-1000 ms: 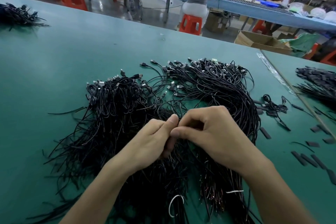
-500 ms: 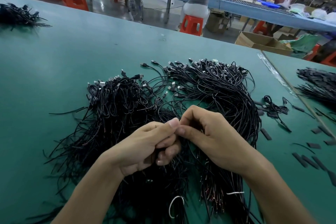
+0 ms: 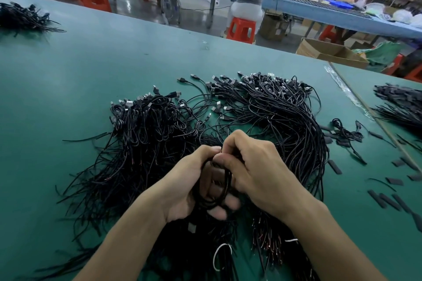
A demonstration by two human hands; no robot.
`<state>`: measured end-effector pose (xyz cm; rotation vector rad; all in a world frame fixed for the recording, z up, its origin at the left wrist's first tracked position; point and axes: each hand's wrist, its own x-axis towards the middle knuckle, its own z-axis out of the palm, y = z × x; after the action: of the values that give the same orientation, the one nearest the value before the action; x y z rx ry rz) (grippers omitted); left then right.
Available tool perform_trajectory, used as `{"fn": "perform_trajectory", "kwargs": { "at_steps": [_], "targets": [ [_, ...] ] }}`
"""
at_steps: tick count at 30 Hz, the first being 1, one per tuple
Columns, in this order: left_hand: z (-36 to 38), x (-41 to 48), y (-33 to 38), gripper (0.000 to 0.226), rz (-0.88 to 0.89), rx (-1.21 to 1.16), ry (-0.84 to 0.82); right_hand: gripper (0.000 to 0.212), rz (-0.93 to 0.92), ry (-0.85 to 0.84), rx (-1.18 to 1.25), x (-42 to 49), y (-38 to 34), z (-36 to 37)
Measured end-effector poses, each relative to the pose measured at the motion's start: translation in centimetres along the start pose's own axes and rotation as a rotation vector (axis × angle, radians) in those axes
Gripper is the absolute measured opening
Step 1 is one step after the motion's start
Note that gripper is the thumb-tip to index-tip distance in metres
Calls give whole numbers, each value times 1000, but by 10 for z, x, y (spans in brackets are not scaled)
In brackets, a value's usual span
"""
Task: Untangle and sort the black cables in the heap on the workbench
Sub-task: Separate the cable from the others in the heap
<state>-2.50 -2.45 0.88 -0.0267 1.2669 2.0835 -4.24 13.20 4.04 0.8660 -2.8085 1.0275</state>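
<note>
My left hand point(image 3: 187, 189) curls round a thin black looped cable point(image 3: 227, 180) lying lengthwise toward me; right hand point(image 3: 262, 173) pinches its far end

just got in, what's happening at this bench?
A person is sorting a heap of black cables on the green workbench. Both hands meet over the heap's near middle: the left hand holds a cable loop across its curled fingers, and the right hand pinches the top of that loop. Most of the heap lies tangled, plugs along its far edge. Short black pieces lie scattered to the right.
</note>
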Motion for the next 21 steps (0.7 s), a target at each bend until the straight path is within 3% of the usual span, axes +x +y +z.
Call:
{"fn": "perform_trajectory", "kwargs": {
  "at_steps": [2, 5, 8, 11, 13, 15, 17, 21],
  "targets": [
    [-1, 3, -2, 74, -16, 91, 56, 18, -19, 5, -40, 2, 2, -1],
    [-4, 8, -9, 63, 55, 117, 170, 18, -47, 15, -58, 5, 7, -1],
    [-9, 12, -13, 58, 182, 160, 279, 19, 1, 82, 121, 6, 12, 5],
    [-14, 10, -9, 56, 297, 168, 380, 45, 204, 200, 341, 5, 20, 17],
    [-16, 8, -6, 57, 369, 133, 442, 55, 294, 94, 264, 4, 25, 28],
    [-19, 8, -4, 58, 433, 59, 481, 41, 277, -136, -12, 0, 28, 40],
    [-19, 8, -3, 60, 464, 25, 503, 41, 206, -307, -233, -5, 25, 53],
    [-20, 9, -3, 60, 482, 26, 509, 20, 165, -220, -197, -7, 16, 66]
  ]
}}
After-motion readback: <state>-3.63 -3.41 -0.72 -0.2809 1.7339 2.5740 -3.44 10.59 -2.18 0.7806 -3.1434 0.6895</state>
